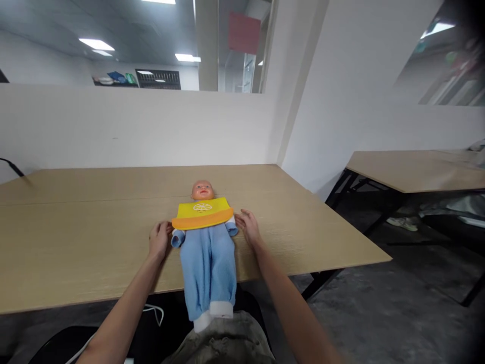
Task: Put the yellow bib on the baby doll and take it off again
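On the near half of the wooden table (76,242) lies a baby doll (206,242) on its back, head toward twelve o'clock, blue legs hanging over the six o'clock edge. A yellow bib (202,213) covers its chest. At nine o'clock the left hand (159,238) rests loosely open beside its sleeve; at three o'clock the right hand (248,226), fingers spread, nearly touches the bib.

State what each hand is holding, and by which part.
Neither hand grips anything. The left hand rests at the doll's sleeve end; the right hand lies open by the orange edge of the bib.
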A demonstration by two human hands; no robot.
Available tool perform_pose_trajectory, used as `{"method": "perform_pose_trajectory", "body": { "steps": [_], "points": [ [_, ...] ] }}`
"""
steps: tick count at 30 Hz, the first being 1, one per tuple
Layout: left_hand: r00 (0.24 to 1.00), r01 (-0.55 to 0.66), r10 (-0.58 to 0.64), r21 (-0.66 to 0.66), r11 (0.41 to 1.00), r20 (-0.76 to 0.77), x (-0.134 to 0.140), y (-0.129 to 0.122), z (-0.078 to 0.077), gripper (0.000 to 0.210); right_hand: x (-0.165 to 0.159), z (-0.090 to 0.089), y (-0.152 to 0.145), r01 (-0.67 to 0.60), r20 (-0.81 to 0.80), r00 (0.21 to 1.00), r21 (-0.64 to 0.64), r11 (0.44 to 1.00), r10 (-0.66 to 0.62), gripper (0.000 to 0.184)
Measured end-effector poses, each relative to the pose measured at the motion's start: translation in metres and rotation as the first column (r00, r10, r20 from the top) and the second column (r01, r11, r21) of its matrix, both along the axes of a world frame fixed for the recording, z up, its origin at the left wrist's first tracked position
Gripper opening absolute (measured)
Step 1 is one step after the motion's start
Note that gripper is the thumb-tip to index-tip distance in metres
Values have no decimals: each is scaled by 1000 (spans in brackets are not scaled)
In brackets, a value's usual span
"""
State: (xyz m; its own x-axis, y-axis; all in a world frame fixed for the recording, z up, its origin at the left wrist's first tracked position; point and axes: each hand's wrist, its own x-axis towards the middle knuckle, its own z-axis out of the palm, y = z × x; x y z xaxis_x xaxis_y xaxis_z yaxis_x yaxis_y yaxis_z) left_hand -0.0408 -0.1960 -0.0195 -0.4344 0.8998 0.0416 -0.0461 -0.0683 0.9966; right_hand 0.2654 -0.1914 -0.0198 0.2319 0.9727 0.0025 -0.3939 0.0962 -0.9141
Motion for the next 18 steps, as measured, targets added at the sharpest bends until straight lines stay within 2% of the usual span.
{"method": "perform_pose_trajectory", "body": {
  "steps": [5,6,8,11,14,18],
  "points": [
    [983,8,-17,-49,999,-183,4,36,12,30,-7,2,35,3,104,995,2,1000,-3,42],
    [988,28,-38,-73,997,-147,6,41,15,33,-9,2,44,2,129,992,5,1000,-3,41],
    [992,124,-119,-125,984,45,13,50,22,39,-12,4,61,-5,175,985,13,1000,2,40],
    [910,333,-265,-182,925,318,21,60,34,46,-18,8,82,-36,235,971,26,999,29,35],
    [855,456,-359,-212,864,375,20,71,39,54,-22,14,96,-127,318,941,14,992,116,28],
    [829,522,-432,-213,826,356,10,90,35,59,-25,20,113,-223,405,888,-34,974,217,26]
  ]
}}
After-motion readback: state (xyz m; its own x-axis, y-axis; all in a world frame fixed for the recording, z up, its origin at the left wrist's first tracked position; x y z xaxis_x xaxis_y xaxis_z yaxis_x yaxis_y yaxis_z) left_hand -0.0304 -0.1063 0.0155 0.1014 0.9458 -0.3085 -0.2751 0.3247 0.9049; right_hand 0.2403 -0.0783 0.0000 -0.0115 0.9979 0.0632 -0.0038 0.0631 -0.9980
